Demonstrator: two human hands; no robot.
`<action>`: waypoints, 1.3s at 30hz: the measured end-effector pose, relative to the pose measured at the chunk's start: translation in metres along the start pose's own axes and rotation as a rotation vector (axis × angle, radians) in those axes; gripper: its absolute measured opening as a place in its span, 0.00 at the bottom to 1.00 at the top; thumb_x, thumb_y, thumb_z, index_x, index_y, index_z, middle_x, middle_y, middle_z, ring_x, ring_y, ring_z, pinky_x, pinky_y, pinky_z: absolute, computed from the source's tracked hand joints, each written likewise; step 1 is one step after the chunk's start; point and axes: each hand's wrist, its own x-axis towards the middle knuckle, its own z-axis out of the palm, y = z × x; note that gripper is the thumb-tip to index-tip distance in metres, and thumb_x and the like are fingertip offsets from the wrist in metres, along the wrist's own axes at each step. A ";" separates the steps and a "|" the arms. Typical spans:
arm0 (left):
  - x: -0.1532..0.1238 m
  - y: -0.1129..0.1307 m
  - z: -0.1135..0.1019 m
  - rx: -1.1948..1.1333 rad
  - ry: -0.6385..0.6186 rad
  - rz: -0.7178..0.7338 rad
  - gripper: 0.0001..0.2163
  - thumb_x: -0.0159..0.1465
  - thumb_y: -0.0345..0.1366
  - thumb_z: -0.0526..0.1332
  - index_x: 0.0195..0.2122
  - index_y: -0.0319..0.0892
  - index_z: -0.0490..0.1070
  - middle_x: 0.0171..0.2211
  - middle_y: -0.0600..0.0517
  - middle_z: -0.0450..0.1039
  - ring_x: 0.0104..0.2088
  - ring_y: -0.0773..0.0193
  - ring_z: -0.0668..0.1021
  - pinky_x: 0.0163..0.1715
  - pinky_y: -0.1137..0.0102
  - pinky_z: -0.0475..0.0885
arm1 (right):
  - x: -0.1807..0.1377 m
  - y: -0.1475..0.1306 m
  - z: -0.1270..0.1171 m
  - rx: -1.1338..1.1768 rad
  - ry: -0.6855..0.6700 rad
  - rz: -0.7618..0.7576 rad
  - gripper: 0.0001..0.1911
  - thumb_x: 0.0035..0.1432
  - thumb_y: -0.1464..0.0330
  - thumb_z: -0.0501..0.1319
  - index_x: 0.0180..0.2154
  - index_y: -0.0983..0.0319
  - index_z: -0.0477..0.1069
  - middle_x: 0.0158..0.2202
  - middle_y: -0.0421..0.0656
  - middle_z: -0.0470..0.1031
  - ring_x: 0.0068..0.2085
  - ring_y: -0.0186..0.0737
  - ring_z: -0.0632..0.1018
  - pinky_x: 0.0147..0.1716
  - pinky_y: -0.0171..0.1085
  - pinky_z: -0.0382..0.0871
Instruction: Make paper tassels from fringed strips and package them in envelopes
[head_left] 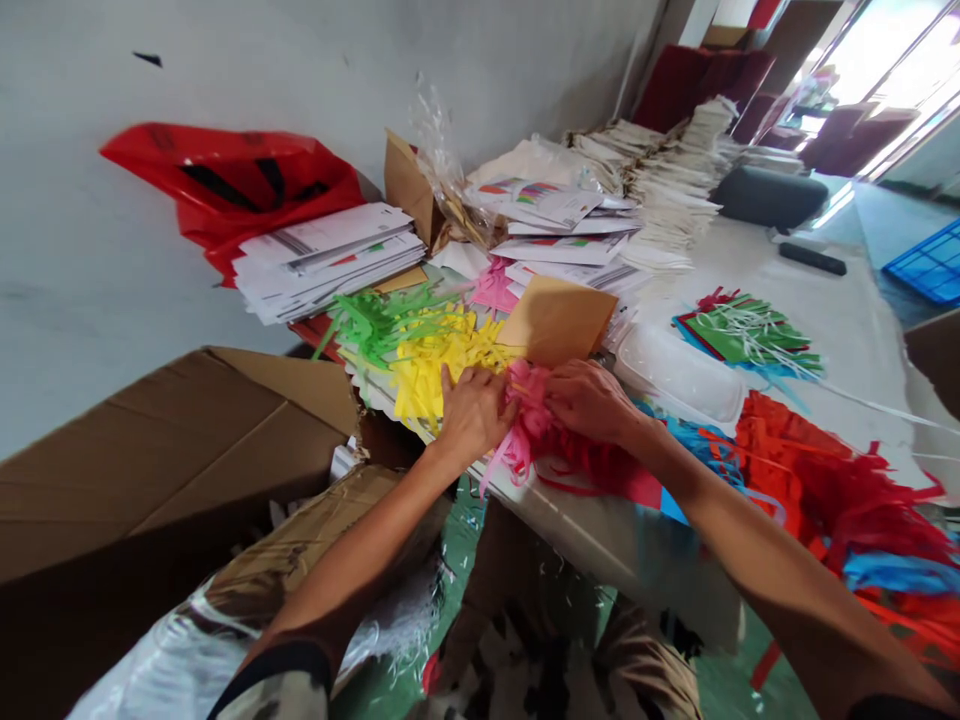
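At the table's near edge, a bunch of pink tissue paper strips (529, 395) lies between my two hands. My left hand (476, 408) grips its left side with bent fingers, close beside a pile of yellow tissue strips (424, 370). My right hand (589, 400) is closed on the bunch from the right, the fingertips partly hidden. Some pink strip ends dangle over the edge. Red strips (581, 460) lie under my right forearm. Green strips (382, 322) rest behind the yellow ones, and a tan envelope (559, 320) is just beyond my hands.
Stacked printed white sheets (330, 260) and a red plastic bag (240, 185) are at the wall. A white plastic tray (679, 370), blue strips (709, 450) and orange-red strips (795, 460) lie to the right. An open cardboard box (172, 440) stands at the left.
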 end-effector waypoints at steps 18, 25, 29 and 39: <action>-0.020 -0.008 -0.018 -0.291 0.057 0.223 0.16 0.59 0.23 0.53 0.37 0.48 0.77 0.37 0.54 0.80 0.47 0.58 0.80 0.75 0.43 0.43 | 0.041 -0.011 0.013 -0.079 -0.019 0.132 0.15 0.70 0.63 0.56 0.44 0.58 0.82 0.45 0.47 0.82 0.41 0.42 0.79 0.38 0.38 0.58; -0.026 -0.015 -0.014 -0.217 -0.020 0.216 0.12 0.63 0.26 0.55 0.34 0.48 0.77 0.39 0.53 0.82 0.51 0.54 0.80 0.74 0.37 0.35 | 0.043 -0.002 0.004 -0.100 -0.041 0.080 0.11 0.67 0.61 0.62 0.43 0.60 0.80 0.46 0.48 0.79 0.47 0.46 0.77 0.44 0.41 0.59; -0.030 -0.019 -0.014 -0.248 0.041 0.159 0.13 0.64 0.27 0.55 0.30 0.48 0.77 0.35 0.54 0.81 0.46 0.56 0.81 0.74 0.39 0.40 | 0.039 0.009 -0.012 -0.078 0.000 0.037 0.10 0.69 0.62 0.62 0.41 0.60 0.79 0.44 0.47 0.81 0.48 0.48 0.77 0.48 0.44 0.57; -0.027 -0.011 -0.023 -0.489 0.197 -0.001 0.10 0.67 0.28 0.59 0.39 0.47 0.79 0.39 0.54 0.82 0.44 0.58 0.81 0.64 0.51 0.65 | 0.011 0.018 -0.021 0.105 0.254 -0.051 0.09 0.70 0.63 0.63 0.39 0.60 0.78 0.41 0.45 0.81 0.43 0.45 0.79 0.46 0.42 0.61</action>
